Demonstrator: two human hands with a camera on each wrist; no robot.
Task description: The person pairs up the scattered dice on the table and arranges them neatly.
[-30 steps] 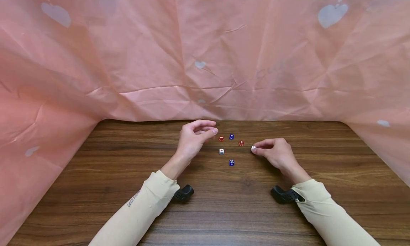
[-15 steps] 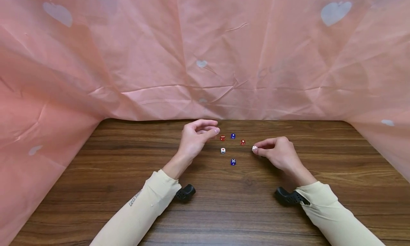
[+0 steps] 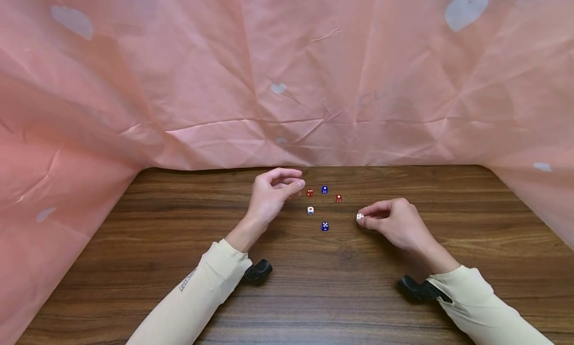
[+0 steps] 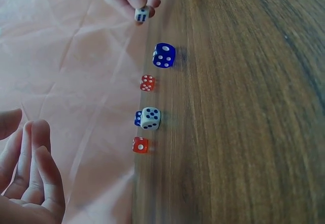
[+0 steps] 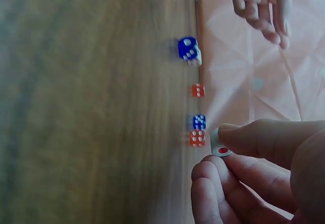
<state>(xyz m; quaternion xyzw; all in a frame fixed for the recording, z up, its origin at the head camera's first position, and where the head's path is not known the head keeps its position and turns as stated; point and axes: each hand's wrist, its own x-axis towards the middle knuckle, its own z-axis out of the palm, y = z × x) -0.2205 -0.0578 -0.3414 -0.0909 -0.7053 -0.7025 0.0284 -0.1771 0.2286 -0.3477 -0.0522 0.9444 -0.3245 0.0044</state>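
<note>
Right hand (image 3: 398,225) is pinching a white cubic die (image 3: 360,217) between thumb and fingertips, over the brown wood-grain table (image 3: 134,235). A translucent red cubic die (image 3: 338,198) is lying leftward, toward the far edge; left hand (image 3: 269,195), gripping nothing, is hovering farther left. The white cubic die is showing dark pips, one red pip, no long axis.

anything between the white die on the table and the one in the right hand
The head view shows only bare wooden tabletop between the loose white die and the held white die in the right hand.
</note>
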